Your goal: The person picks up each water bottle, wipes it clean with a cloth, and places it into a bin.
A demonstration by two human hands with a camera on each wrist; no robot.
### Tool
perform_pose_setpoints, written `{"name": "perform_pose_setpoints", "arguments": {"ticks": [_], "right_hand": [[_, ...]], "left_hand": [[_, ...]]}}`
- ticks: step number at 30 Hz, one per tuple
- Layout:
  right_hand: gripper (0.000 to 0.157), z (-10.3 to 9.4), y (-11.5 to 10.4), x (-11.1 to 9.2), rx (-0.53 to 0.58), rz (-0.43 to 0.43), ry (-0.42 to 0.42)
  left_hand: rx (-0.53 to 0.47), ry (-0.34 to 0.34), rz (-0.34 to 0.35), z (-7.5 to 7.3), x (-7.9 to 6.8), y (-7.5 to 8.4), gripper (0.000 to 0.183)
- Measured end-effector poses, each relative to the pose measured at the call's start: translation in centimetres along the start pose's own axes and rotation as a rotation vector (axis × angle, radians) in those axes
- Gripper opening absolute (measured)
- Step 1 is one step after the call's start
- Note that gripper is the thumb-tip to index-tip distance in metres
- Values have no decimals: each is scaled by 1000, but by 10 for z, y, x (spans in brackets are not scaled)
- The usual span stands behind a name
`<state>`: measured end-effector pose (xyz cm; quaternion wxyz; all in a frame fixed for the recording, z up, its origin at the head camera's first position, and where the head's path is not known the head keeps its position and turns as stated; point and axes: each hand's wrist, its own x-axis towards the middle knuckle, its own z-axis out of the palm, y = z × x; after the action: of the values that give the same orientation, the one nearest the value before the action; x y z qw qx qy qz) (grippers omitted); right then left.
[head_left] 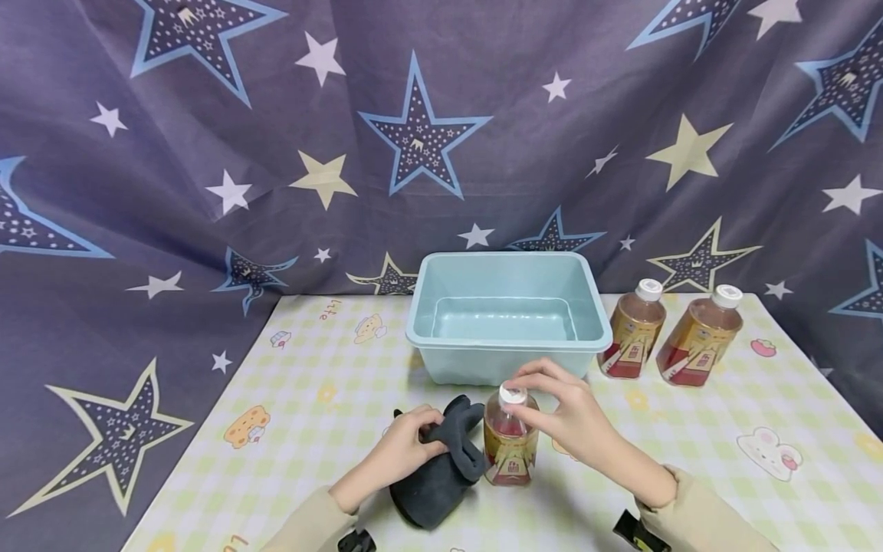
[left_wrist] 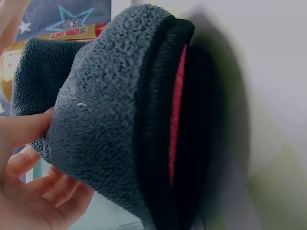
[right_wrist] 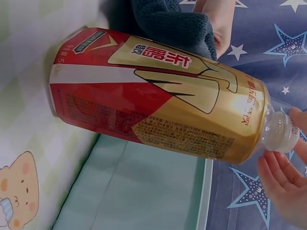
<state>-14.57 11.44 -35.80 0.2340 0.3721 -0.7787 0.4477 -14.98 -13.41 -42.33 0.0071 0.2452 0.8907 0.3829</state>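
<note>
My left hand (head_left: 410, 447) grips a dark grey fleecy towel (head_left: 433, 481) between thumb and fingers. In the left wrist view the towel (left_wrist: 103, 96) is bunched, its dark folded edge showing a strip of red. Right beside it stands a drink bottle (head_left: 510, 452) with a red and gold label. Thumb and fingers of my right hand (head_left: 567, 406) pinch the bottle's white cap (head_left: 513, 395). Seen from the right wrist, the bottle (right_wrist: 158, 93) has its base at the table, with the right hand (right_wrist: 288, 177) at its cap and the towel (right_wrist: 175, 28) behind it.
Behind the hands, a light blue plastic tub (head_left: 510, 353) stands close to the bottle. Two similar bottles, one (head_left: 633, 330) by the tub and another (head_left: 700, 341) further right, stand on the checked tablecloth (head_left: 331, 429). A star-patterned curtain (head_left: 524, 184) hangs along the back edge.
</note>
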Motion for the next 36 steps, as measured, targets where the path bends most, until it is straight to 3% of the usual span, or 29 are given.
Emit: {"name": "perform_pose_setpoints", "arguments": {"ticks": [10, 16, 24, 36], "right_hand": [[25, 0, 0, 0, 48, -4, -11], [25, -4, -2, 0, 69, 23, -59], [23, -8, -2, 0, 117, 88, -149], [27, -10, 1, -2, 142, 61, -184]], "left_hand": [[-44, 46, 10, -10, -5, 2, 14], [-39, 66, 13, -13, -6, 2, 15], [-45, 57, 8, -14, -8, 3, 13], [-39, 48, -11, -13, -8, 4, 13]]}}
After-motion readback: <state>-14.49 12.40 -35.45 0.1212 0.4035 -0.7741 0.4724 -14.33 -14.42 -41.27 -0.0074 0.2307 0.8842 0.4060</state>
